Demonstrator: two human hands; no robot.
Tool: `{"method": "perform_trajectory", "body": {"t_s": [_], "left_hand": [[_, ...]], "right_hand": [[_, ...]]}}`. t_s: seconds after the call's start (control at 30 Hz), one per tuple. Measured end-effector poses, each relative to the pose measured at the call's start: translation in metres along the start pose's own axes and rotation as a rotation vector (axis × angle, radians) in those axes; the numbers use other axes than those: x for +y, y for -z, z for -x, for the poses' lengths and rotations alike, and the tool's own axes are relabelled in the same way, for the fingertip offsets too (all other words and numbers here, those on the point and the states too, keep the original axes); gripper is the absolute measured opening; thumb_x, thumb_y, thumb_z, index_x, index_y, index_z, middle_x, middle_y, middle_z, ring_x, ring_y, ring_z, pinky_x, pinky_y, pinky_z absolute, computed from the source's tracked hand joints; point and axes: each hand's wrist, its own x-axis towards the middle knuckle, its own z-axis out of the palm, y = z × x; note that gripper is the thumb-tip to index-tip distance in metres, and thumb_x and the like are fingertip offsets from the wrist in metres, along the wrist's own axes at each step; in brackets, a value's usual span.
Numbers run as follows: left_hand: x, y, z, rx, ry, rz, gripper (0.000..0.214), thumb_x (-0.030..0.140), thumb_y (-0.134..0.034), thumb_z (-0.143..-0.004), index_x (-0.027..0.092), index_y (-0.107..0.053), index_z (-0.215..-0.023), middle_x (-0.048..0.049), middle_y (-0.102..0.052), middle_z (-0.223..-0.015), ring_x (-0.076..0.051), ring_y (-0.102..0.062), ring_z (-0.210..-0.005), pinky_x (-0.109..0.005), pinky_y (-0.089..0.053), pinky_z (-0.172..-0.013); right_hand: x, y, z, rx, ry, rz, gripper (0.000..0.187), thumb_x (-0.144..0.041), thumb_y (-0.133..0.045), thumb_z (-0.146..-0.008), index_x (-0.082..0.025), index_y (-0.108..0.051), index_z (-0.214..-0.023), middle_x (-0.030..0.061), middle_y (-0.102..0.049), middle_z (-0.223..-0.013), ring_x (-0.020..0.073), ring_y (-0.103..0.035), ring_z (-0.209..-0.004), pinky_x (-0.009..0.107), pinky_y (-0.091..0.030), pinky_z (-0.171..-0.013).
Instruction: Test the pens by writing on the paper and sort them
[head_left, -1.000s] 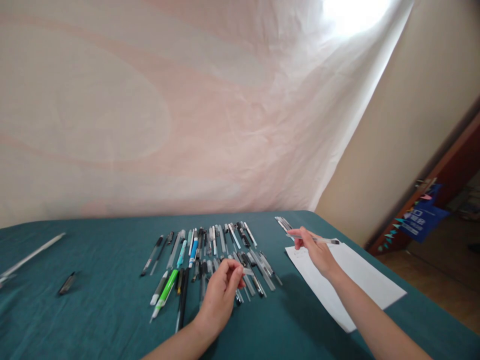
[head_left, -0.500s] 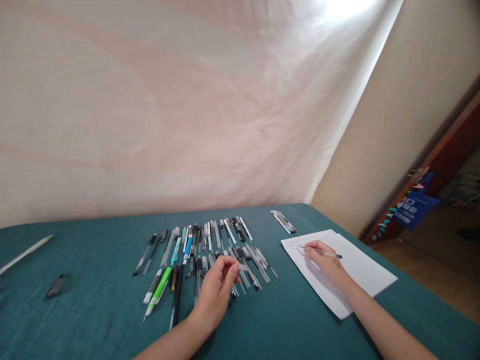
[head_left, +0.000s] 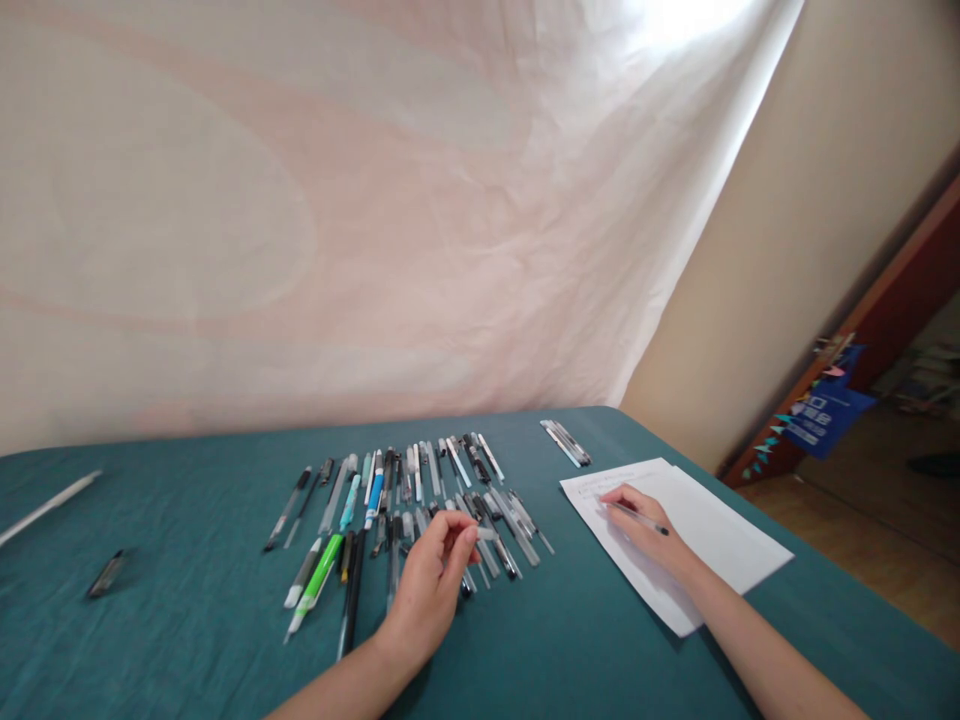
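Observation:
My right hand (head_left: 651, 535) is closed around a clear pen (head_left: 643, 518) with a dark end, its tip at the upper left part of a white paper stack (head_left: 731, 540). Faint lines of handwriting show near that corner. My left hand (head_left: 429, 585) hovers over the front of the pen rows, thumb and forefinger pinched on a small translucent pen cap (head_left: 486, 534). Around it lie many pens, among them a bright green pen (head_left: 318, 580), a blue and white pen (head_left: 375, 497) and a black pen (head_left: 352, 595). My left hand covers some of them.
A small group of pens (head_left: 566, 443) lies behind the paper. On the left are a short dark pen cap (head_left: 106, 574) and a long white stick (head_left: 49, 508). Pale cloth (head_left: 360, 220) hangs behind the green-covered table (head_left: 202, 640).
My right hand has shifted slightly left on the paper, and the pen now slants more, its dark end lower. My left hand keeps its pinch in nearly the same place.

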Motion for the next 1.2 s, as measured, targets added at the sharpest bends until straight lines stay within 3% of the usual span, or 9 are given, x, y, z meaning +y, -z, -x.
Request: {"method": "perform_trajectory", "body": {"t_s": [0.23,0.43,0.67,0.73,0.87,0.97,1.1,1.2], "left_hand": [[0.002,0.000,0.000,-0.007,0.008,0.011,0.018,0.035,-0.041,-0.085,0.020,-0.049,-0.089,0.0005,-0.055,-0.076,-0.013,-0.055,-0.071,-0.024,-0.042,-0.066],[0.001,0.000,0.000,-0.011,0.007,0.008,0.019,0.035,-0.040,-0.085,0.020,-0.049,-0.090,0.0004,-0.055,-0.075,-0.013,-0.054,-0.071,-0.024,-0.042,-0.066],[0.002,0.000,0.001,-0.010,0.011,0.015,0.020,0.036,-0.040,-0.085,0.020,-0.049,-0.090,0.0000,-0.056,-0.074,-0.014,-0.054,-0.071,-0.025,-0.042,-0.066],[0.003,0.000,0.001,-0.015,0.013,0.022,0.019,0.036,-0.040,-0.085,0.020,-0.049,-0.090,0.0000,-0.056,-0.075,-0.014,-0.054,-0.071,-0.025,-0.042,-0.066],[0.002,0.000,0.001,0.001,0.018,0.051,0.019,0.036,-0.041,-0.084,0.019,-0.049,-0.091,-0.0003,-0.057,-0.077,-0.014,-0.055,-0.071,-0.025,-0.043,-0.067],[-0.001,0.001,-0.001,0.032,0.013,0.095,0.019,0.036,-0.041,-0.085,0.019,-0.049,-0.091,-0.0003,-0.056,-0.078,-0.014,-0.056,-0.072,-0.026,-0.043,-0.069],[-0.006,0.001,-0.003,0.102,-0.007,0.123,0.020,0.036,-0.043,-0.084,0.019,-0.048,-0.091,-0.0005,-0.055,-0.078,-0.014,-0.056,-0.074,-0.028,-0.044,-0.071],[-0.008,0.001,-0.004,0.150,-0.015,0.149,0.021,0.037,-0.044,-0.083,0.018,-0.048,-0.092,-0.0008,-0.056,-0.079,-0.015,-0.056,-0.075,-0.028,-0.044,-0.071]], "right_hand": [[0.007,0.000,-0.002,-0.109,0.120,0.081,0.022,-0.033,-0.051,-0.076,-0.020,-0.068,-0.081,0.0061,-0.059,-0.084,0.0207,-0.055,-0.079,0.033,-0.042,-0.074],[-0.001,0.001,0.000,-0.150,0.150,0.106,0.028,-0.037,-0.046,-0.081,-0.021,-0.069,-0.083,0.0058,-0.054,-0.080,0.0197,-0.054,-0.075,0.033,-0.041,-0.072],[-0.018,-0.001,0.001,-0.169,0.091,0.026,0.028,-0.042,-0.052,-0.077,-0.022,-0.071,-0.082,0.0054,-0.056,-0.078,0.0205,-0.053,-0.074,0.034,-0.040,-0.072],[-0.022,0.000,0.001,-0.147,0.041,-0.029,0.027,-0.044,-0.056,-0.072,-0.022,-0.071,-0.079,0.0059,-0.059,-0.078,0.0221,-0.054,-0.076,0.035,-0.041,-0.074],[-0.028,0.004,0.001,0.030,-0.063,-0.101,0.029,-0.046,-0.061,-0.067,-0.022,-0.071,-0.082,0.0076,-0.064,-0.089,0.0266,-0.055,-0.089,0.037,-0.039,-0.082],[-0.046,0.001,-0.001,0.078,-0.087,-0.172,0.031,-0.044,-0.056,-0.073,-0.021,-0.067,-0.091,0.0073,-0.065,-0.085,0.0241,-0.056,-0.084,0.037,-0.040,-0.079],[-0.095,-0.025,-0.005,-0.079,-0.077,-0.493,0.029,-0.041,-0.051,-0.078,-0.018,-0.064,-0.091,0.0055,-0.064,-0.072,0.0185,-0.055,-0.070,0.032,-0.041,-0.067],[-0.135,-0.056,-0.006,-0.195,-0.130,-0.768,0.016,-0.034,-0.057,-0.076,-0.020,-0.059,-0.083,0.0008,-0.060,-0.064,0.0145,-0.052,-0.062,0.028,-0.039,-0.059]]}}
